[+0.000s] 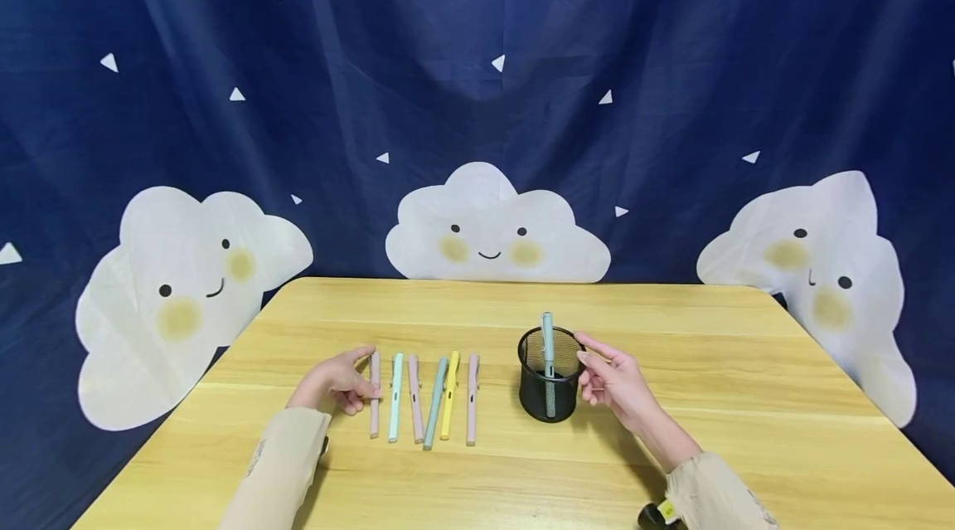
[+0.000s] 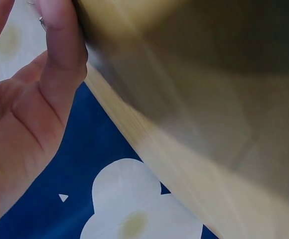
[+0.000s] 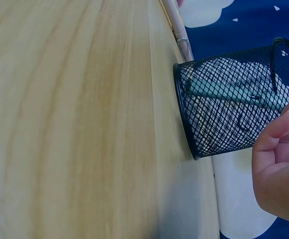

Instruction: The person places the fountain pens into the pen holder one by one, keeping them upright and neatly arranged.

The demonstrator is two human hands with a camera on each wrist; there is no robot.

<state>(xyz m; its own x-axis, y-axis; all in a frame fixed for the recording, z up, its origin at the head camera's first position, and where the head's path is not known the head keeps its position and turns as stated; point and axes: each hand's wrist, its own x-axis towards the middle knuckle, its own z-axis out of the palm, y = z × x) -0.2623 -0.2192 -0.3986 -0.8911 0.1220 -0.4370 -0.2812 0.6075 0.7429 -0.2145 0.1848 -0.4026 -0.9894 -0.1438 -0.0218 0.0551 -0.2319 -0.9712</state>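
In the head view several capped pens lie side by side on the table. My left hand (image 1: 345,381) is at the leftmost one, a mauve pen (image 1: 375,418), index finger by its top end and thumb across its barrel. To its right lie a mint pen (image 1: 395,397), a mauve pen (image 1: 415,399), a grey-green pen (image 1: 435,406), a yellow pen (image 1: 449,397) and another mauve pen (image 1: 472,401). My right hand (image 1: 615,381) holds the rim of an upright black mesh pen holder (image 1: 533,397) with thumb and index finger. A blue-green pen (image 1: 548,339) stands inside.
The wooden table (image 1: 746,397) ends at a dark blue curtain (image 1: 477,115) printed with smiling clouds. By my right sleeve, a small black object (image 1: 652,516) with a yellow label shows at the bottom edge. Table and curtain fill most of the left wrist view.
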